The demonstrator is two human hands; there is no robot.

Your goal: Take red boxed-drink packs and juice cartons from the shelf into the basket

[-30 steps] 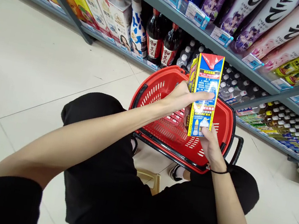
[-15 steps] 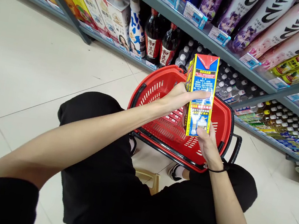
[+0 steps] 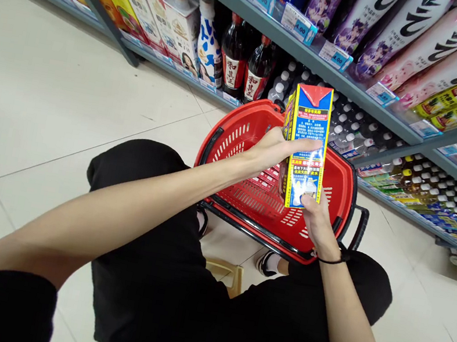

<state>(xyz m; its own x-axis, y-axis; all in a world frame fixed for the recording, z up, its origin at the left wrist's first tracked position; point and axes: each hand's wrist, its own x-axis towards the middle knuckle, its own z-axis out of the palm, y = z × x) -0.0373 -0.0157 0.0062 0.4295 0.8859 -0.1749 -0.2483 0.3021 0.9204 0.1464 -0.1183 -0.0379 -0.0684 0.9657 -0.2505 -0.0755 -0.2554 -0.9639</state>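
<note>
A tall drink carton [image 3: 307,126], blue and yellow with a red folded top and printed Chinese text, is held over a red shopping basket [image 3: 232,115]. My right hand [image 3: 317,219] grips its lower end, thumb on the front and the other fingers mostly hidden behind it. My left hand [image 3: 274,149] comes in from the left with its index finger stretched across the printed panel, touching or very near it. The left hand's remaining fingers are largely out of sight. Flat red packaging [image 3: 269,177] shows inside the basket, partly covered by my left hand and the carton.
Ahead stands a drinks shelf [image 3: 277,20] with price tags. Dark bottles [image 3: 233,57], a blue-and-white bottle [image 3: 209,44] and cartons [image 3: 183,24] fill its lower level. Pink and purple bottles [image 3: 401,42] lie above. A beige stool edge [image 3: 236,278] shows between my legs.
The carton tilts very slightly, and glare now covers part of its lower picture. Both hands stay in nearly the same place.
</note>
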